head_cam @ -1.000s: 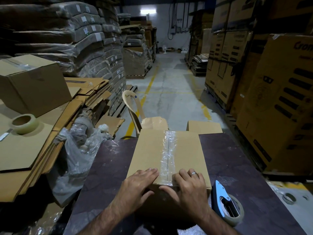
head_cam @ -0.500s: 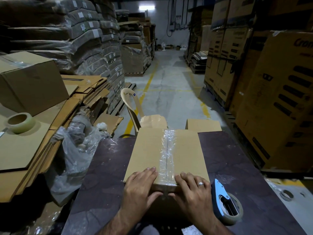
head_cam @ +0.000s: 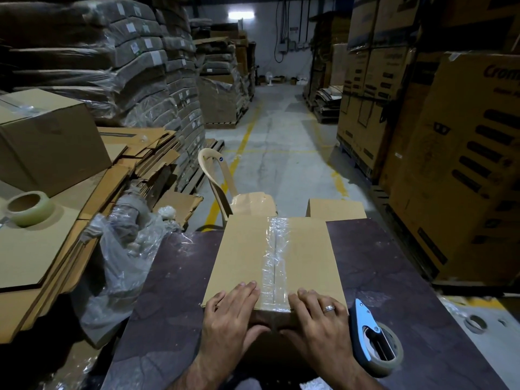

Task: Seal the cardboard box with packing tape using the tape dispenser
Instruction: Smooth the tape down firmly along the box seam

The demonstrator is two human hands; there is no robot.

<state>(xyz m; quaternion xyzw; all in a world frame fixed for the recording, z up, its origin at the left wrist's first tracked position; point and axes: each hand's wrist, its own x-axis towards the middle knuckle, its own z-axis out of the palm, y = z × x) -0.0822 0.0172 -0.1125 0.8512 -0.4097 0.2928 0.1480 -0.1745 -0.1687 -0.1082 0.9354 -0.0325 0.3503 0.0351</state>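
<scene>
A closed cardboard box [head_cam: 242,254] sits on the dark table [head_cam: 394,277] in front of me. A wrinkled strip of clear tape [head_cam: 277,257] runs along its middle seam and over the near edge. My left hand [head_cam: 230,319] and my right hand [head_cam: 320,319] lie flat over the box's near edge, one on each side of the tape, fingers on top and thumbs on the front face. The blue tape dispenser [head_cam: 374,342] with its roll rests on the table just right of my right hand, touched by neither hand.
A spare tape roll [head_cam: 28,208] lies on flattened cardboard at the left, beside another box [head_cam: 47,142]. Crumpled plastic wrap [head_cam: 126,257] hangs off the table's left side. A plastic chair [head_cam: 222,181] and a small box [head_cam: 334,208] stand beyond the table. Stacked cartons line the right.
Both hands have slid apart and back toward me along the box's near edge, with the thumbs now down on the front face. The box and the dispenser have stayed put.
</scene>
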